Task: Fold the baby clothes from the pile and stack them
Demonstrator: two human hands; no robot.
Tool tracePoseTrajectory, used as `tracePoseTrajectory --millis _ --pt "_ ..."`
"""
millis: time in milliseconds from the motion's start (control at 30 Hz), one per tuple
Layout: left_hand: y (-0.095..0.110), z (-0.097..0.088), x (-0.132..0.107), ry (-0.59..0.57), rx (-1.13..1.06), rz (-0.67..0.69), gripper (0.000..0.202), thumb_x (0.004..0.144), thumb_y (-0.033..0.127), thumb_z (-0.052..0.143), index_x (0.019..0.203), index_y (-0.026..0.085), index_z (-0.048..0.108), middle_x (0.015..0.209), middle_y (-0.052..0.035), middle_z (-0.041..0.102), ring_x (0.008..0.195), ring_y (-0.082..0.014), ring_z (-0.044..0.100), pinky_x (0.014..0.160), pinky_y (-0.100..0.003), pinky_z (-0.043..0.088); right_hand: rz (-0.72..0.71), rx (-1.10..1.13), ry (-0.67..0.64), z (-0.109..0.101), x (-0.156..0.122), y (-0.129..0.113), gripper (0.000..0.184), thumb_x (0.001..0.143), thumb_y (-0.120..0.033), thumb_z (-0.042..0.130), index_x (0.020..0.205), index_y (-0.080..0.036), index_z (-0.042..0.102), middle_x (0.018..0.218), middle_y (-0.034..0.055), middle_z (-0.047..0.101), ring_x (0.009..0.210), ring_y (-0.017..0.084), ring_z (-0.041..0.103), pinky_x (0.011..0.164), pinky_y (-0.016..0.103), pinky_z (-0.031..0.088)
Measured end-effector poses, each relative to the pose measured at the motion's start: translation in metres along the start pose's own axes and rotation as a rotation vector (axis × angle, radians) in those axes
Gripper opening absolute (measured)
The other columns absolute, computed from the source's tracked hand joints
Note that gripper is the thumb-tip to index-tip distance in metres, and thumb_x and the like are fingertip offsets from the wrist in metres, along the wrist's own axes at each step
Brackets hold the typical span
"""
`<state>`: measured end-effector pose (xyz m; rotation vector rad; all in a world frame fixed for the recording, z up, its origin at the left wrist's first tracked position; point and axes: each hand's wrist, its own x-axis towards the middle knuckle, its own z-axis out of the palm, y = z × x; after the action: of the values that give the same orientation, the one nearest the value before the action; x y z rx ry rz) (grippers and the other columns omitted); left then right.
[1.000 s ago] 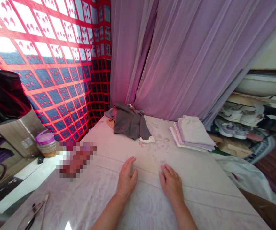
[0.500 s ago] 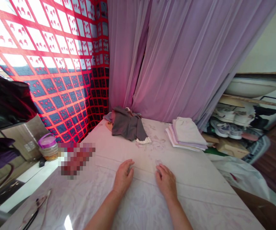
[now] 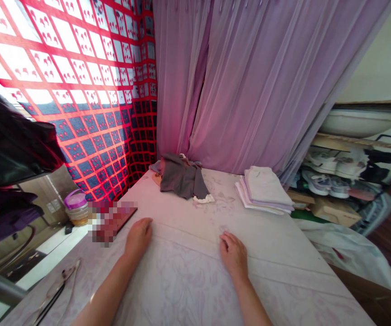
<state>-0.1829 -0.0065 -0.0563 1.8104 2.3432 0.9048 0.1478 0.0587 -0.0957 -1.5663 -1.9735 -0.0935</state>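
Note:
My left hand point(image 3: 138, 238) rests palm down on the pale patterned bed sheet point(image 3: 181, 280), just right of a pixelated, blurred object point(image 3: 108, 222) that lies on a dark red flat item point(image 3: 127, 219). My right hand point(image 3: 234, 254) lies flat on the sheet, holding nothing. Ahead of both hands is a crumpled grey garment point(image 3: 181, 179) with a white frilly edge. To its right sits a folded stack of pale clothes point(image 3: 263, 190). Neither hand touches these.
A pair of glasses point(image 3: 55, 290) lies at the near left of the sheet. A purple-lidded plastic tub point(image 3: 76, 207) stands beyond the bed's left edge. Mauve curtains point(image 3: 236, 81) hang behind the bed. Shoes on a shelf point(image 3: 321, 176) and a white plastic bag point(image 3: 341, 249) are at the right.
My left hand has slid left and slightly away from me, towards the blurred object. My right hand stays nearly where it was.

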Motion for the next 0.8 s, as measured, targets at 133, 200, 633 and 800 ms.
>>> tracePoseTrajectory --millis 133,200,633,800 --pt "-0.033 -0.034 -0.001 0.009 0.295 -0.032 0.033 0.084 0.020 0.040 0.106 0.015 0.064 0.117 -0.0121 0.064 0.110 -0.0268 0.054 0.099 -0.039 0.037 0.001 0.015 -0.006 -0.002 0.001 0.000 0.033 0.082 -0.020 0.041 0.089 -0.020 0.072 0.107 0.0066 0.070 0.102 0.021 0.061 0.095 0.037 0.044" --pt "-0.042 -0.044 -0.003 0.081 0.422 -0.100 0.035 0.084 0.022 0.041 0.112 0.014 0.061 0.128 -0.0148 0.056 0.118 -0.0306 0.048 0.100 -0.043 0.033 -0.005 0.016 -0.009 -0.003 0.001 0.000 0.033 0.083 -0.021 0.040 0.089 -0.020 0.072 0.107 0.0065 0.070 0.103 0.021 0.061 0.095 0.037 0.044" --pt "-0.071 -0.057 0.008 -0.010 0.472 -0.334 0.056 0.081 0.051 0.046 0.123 0.016 0.051 0.120 -0.0145 0.058 0.110 -0.0311 0.054 0.089 -0.039 0.039 -0.005 0.042 0.016 0.002 0.001 0.005 0.031 0.080 -0.022 0.042 0.086 -0.019 0.073 0.104 0.0066 0.071 0.098 0.020 0.062 0.094 0.034 0.044" --pt "-0.076 -0.055 0.017 -0.028 0.443 -0.291 0.060 0.080 0.051 0.045 0.128 0.016 0.049 0.122 -0.0135 0.058 0.112 -0.0311 0.053 0.091 -0.040 0.039 -0.011 0.053 0.021 0.003 0.001 0.006 0.032 0.081 -0.022 0.042 0.086 -0.018 0.073 0.104 0.0080 0.070 0.098 0.021 0.062 0.093 0.036 0.044"
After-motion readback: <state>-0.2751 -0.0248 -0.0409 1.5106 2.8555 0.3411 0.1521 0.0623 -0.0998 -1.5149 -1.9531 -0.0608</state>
